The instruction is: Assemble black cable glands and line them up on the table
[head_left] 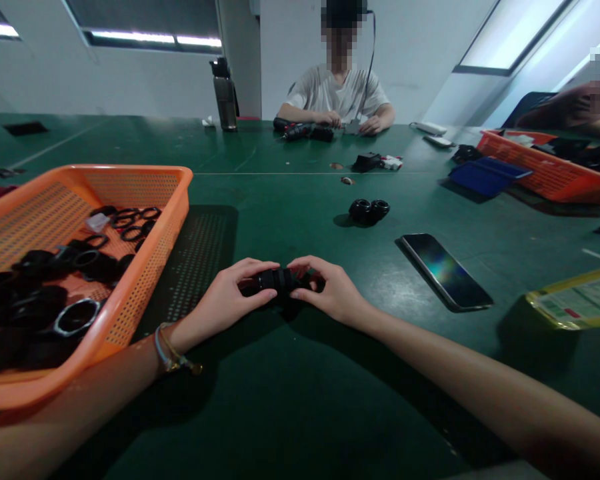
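Between my two hands, just above the green table, lies a black cylindrical fitting (275,280) with a ridged ring around its middle. My left hand (237,288) is closed on its left end, thumb below and fingers over the top. At the other end, my right hand (327,288) pinches it between thumb and fingers. My fingers cover parts of both ends, so I cannot tell whether it is one piece or several joined. Beyond my right hand, two similar black fittings (369,211) stand side by side on the table.
An orange basket (186,193) with black fittings and rings stands at left. To the right lie a phone (447,270) and a yellow-edged box (577,300). Farther back are a blue tray (487,175), another orange basket (555,183), a bottle (225,97) and a seated person (337,93).
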A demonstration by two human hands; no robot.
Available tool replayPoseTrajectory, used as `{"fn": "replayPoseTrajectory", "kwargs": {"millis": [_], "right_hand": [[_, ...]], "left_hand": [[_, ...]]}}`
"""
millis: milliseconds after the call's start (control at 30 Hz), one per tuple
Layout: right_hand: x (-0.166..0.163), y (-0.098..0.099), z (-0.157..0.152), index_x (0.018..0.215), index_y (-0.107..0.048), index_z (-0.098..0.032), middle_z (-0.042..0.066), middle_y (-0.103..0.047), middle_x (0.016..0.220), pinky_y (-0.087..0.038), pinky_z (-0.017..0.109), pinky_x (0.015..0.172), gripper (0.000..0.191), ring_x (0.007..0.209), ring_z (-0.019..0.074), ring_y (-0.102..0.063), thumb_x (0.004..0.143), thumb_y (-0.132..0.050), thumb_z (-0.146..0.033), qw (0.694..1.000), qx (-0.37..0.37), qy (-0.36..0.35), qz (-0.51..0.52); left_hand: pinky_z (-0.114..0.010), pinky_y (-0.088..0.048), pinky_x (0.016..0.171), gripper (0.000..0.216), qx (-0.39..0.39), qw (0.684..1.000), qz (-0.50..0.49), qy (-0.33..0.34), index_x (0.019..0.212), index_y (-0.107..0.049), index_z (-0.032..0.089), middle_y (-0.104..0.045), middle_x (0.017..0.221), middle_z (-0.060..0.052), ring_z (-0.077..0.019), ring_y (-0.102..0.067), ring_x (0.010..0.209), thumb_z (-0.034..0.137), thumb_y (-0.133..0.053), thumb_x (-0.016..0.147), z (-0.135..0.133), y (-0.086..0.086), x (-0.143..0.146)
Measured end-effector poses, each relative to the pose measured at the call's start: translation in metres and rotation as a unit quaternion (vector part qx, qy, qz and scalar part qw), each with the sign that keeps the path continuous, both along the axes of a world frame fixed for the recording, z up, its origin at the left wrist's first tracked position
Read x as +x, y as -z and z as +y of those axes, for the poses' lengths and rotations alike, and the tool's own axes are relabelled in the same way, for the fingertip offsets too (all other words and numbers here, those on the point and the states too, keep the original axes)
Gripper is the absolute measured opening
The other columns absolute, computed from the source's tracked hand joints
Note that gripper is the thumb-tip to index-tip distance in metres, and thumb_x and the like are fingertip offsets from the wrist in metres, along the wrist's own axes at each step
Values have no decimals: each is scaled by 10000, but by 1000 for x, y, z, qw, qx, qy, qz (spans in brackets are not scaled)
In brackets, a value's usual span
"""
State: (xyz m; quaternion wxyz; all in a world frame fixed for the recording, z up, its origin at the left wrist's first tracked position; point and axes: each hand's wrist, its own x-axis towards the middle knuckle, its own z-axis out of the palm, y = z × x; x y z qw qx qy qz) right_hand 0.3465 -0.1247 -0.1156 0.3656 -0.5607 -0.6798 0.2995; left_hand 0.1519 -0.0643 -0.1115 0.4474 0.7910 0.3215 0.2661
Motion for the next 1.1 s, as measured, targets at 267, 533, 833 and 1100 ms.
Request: {"fn": "replayPoseTrajectory", "kwargs": {"millis": [267,533,833,1100], "right_hand": [[0,0,0,999,-586,-188,8,-628,875,-372,213,525,316,567,72,-443,698,-661,-124,1000,-3,-4,8],[1,1,0,1009,-587,-198,10,-633,886,-374,217,531,317,571,76,-448,707,-659,-135,1000,-1,-7,2],[0,0,1,991,-595,-188,3,-637,868,-370,217,536,302,577,77,-447,704,-659,-118,1000,-5,-10,13],[1,0,1,993,-598,-182,3,-638,861,-362,220,527,291,561,78,-432,712,-658,-132,1000,-12,-14,20]], "left_hand": [[-350,-522,835,375,-1,1000,6,1,1055,-649,178,-610,1031,-67,-197,-608,934,321,-625,709,-1,0,0],[-354,-525,832,370,2,1000,4,1,1055,-650,193,-615,1039,-63,-196,-613,928,325,-622,710,-1,0,0],[-354,-525,830,381,2,1000,2,2,1059,-648,181,-610,1036,-66,-193,-614,912,328,-622,708,0,0,0],[-339,-521,839,381,2,1000,0,4,1068,-644,176,-607,1036,-67,-193,-612,930,321,-621,716,0,1,0]]}}
